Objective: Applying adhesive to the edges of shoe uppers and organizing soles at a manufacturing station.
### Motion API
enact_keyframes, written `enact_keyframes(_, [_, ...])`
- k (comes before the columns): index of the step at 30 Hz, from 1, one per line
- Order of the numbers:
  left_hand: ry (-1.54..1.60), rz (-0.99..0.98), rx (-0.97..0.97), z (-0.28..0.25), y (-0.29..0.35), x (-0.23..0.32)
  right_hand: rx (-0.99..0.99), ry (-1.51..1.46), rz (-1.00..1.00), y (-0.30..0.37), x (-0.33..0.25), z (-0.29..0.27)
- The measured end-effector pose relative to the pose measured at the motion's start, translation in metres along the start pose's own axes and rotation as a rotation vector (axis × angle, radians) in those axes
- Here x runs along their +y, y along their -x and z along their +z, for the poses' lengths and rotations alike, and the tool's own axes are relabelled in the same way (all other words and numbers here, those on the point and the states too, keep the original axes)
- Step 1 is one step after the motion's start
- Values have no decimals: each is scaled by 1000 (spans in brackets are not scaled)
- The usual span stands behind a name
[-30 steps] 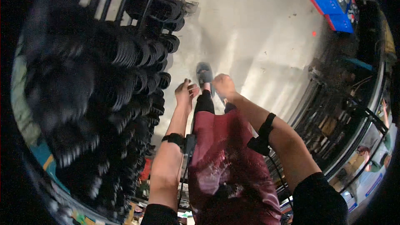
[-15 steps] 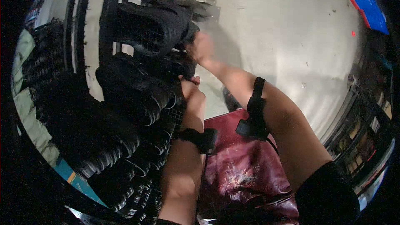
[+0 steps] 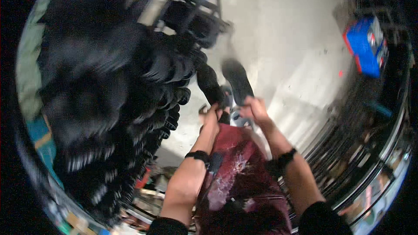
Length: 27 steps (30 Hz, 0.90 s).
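Beside the rack, two hands (left, right) each grip one of two black shoes.

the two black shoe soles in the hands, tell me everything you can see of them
Two black shoe soles, long, flat and oval, matte and rubbery looking, blurred. They stand side by side, pointing up and away over the pale concrete floor. The left hand grips the left one's lower end, the right hand the other's. A rack of similar black soles stands close by.

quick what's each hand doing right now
Left hand: closed on a black shoe sole.
Right hand: closed on another black shoe sole.
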<state>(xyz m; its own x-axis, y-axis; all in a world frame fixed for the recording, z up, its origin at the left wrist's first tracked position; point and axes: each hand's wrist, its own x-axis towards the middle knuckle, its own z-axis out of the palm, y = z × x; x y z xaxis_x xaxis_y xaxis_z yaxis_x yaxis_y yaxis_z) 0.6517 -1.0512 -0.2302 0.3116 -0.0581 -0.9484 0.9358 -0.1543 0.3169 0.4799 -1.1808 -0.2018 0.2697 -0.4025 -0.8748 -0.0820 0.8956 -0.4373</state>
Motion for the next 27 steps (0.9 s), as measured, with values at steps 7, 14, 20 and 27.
enact_keyframes(7, [-86, -170, -177, -205, 213, 37, 213, 352, 9, 244, 25, -26])
enact_keyframes(14, [-524, 249, 91, -431, 382, 7, -77, 885, -13, 356, 36, 43])
enact_keyframes(20, [-285, 449, 397, -619, 452, -78, -700, 1417, -144, 345, 126, 214])
enact_keyframes(27, [201, 449, 767, -739, 520, -176, -1024, 1700, 99, 562, 313, 455])
